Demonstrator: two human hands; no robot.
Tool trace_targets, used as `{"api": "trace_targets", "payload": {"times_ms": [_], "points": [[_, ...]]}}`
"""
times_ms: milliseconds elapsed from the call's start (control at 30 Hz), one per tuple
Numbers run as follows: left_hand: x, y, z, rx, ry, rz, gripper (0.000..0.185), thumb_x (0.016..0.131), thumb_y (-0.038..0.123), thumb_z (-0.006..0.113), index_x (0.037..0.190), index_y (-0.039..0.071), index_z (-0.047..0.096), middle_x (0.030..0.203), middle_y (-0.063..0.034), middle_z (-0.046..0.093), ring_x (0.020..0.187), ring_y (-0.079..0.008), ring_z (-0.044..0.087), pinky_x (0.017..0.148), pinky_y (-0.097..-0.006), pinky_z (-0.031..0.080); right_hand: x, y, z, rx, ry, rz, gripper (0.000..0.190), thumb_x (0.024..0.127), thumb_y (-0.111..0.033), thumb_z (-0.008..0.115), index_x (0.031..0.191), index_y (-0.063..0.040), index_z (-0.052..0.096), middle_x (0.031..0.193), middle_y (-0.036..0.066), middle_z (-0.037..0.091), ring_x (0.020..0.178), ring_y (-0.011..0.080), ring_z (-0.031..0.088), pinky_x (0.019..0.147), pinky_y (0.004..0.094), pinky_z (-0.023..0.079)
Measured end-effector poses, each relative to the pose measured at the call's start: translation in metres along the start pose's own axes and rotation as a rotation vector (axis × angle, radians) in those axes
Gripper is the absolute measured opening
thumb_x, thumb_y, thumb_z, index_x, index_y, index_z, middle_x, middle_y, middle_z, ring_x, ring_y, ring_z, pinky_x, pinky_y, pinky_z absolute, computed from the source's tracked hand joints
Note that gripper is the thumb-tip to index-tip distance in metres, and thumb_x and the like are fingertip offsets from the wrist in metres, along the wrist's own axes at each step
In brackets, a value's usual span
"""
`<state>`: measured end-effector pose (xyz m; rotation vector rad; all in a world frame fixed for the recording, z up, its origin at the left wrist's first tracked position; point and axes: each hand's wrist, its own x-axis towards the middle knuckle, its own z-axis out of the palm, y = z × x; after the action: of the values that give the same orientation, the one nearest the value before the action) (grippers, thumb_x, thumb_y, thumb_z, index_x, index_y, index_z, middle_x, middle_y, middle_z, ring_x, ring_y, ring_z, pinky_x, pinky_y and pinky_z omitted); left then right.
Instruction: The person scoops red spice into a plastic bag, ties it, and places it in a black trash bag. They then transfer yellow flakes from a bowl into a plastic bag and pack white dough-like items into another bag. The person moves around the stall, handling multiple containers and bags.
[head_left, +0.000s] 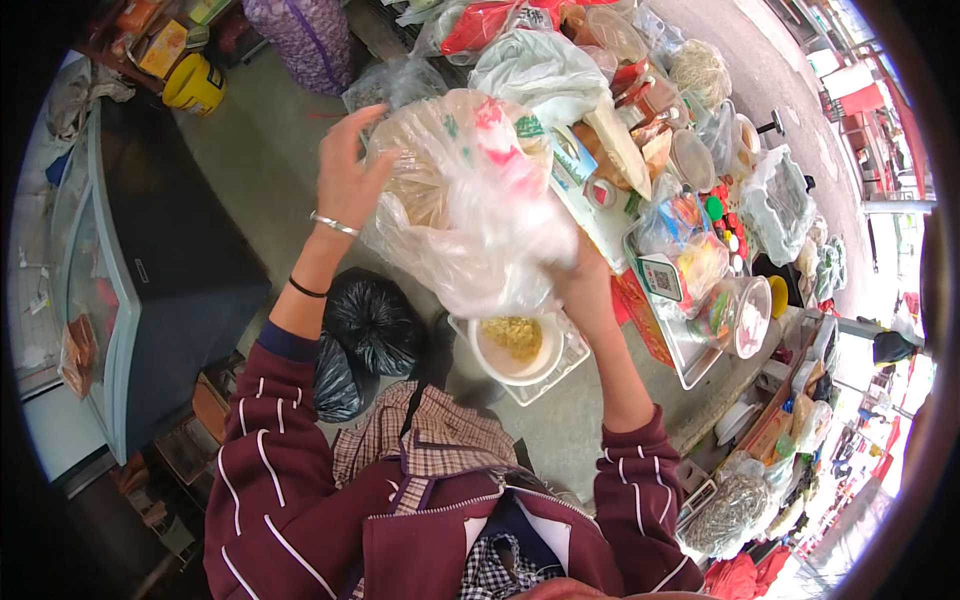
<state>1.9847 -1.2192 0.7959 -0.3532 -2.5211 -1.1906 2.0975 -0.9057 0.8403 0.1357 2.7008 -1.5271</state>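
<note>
A large clear plastic bag (420, 187) with pink and green print spreads out before me, with tan contents showing through its film. Beside its left edge, my left hand (351, 169) has its fingers spread, the thumb close to the film; whether it touches is unclear. Bunched, blurred film meets my right hand (583, 281) at the bag's right side, where it grips the bag; its fingertips are hidden. Below the bag, a white bucket (480, 360) contains yellowish crumbly stuff (517, 336). It rests on a pale plastic crate or stool (574, 356).
Black garbage bags (375, 322) lie on the floor left of the bucket. A dark chest freezer (172, 262) flanks the left. Bags, tubs and bottles crowd the stall at right, with a metal tray (686, 367) and a printed code sign (660, 277). A yellow bucket (193, 84) stands far left.
</note>
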Motion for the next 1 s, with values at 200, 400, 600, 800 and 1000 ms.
{"api": "trace_targets", "payload": {"times_ms": [200,400,600,800,1000], "points": [[-0.04,0.15,0.015,-0.468,-0.339,-0.155,0.035,0.086,0.021,0.067,0.113,0.001,0.055,0.106,-0.011,0.061,0.094,-0.0176,0.059,0.076,-0.0282,0.051,-0.004,-0.081,-0.038,0.962,-0.004,0.188,0.04,0.084,-0.013,0.066,0.118,0.003,0.053,0.106,0.008,0.061,0.093,0.0131,0.058,0.085,0.0287,0.048],[-0.047,0.159,-0.027,-0.732,-0.273,-0.686,0.023,0.09,0.014,0.059,0.105,-0.004,0.061,0.087,-0.0052,0.065,0.071,-0.0117,0.06,0.064,-0.0248,0.049,0.008,-0.111,-0.088,0.284,0.036,-0.286,0.038,0.071,0.004,0.062,0.109,-0.003,0.061,0.098,0.001,0.061,0.096,0.0107,0.056,0.086,0.0266,0.044],[-0.05,0.162,-0.154,-0.294,-0.207,-0.484,0.015,0.09,0.012,0.062,0.085,-0.001,0.063,0.065,0.0074,0.053,0.054,0.0004,0.041,0.048,-0.0159,0.031,0.065,-0.074,-0.162,-0.327,0.562,-0.404,0.03,0.069,0.007,0.063,0.092,-0.011,0.07,0.08,-0.004,0.055,0.072,0.0099,0.051,0.067,0.0232,0.04],[-0.019,0.219,-0.104,-0.758,-0.064,-0.214,0.03,0.088,0.008,0.062,0.116,-0.004,0.059,0.108,-0.0055,0.063,0.1,-0.0116,0.058,0.087,-0.025,0.046,0.043,0.017,-0.181,0.271,-0.007,-0.345,0.064,0.086,-0.032,0.065,0.137,-0.003,0.041,0.128,0.007,0.051,0.118,0.0189,0.049,0.1,0.0317,0.037],[-0.066,0.2,-0.044,-0.596,-0.148,-0.424,0.043,0.084,0.004,0.066,0.125,-0.004,0.053,0.114,-0.0101,0.062,0.107,-0.0162,0.058,0.092,-0.0291,0.046,-0.134,0.352,-0.059,0.332,0.248,0.511,0.018,0.09,-0.024,0.054,0.084,-0.01,0.062,0.07,0.003,0.061,0.059,0.0138,0.055,0.055,0.0293,0.045]]}}
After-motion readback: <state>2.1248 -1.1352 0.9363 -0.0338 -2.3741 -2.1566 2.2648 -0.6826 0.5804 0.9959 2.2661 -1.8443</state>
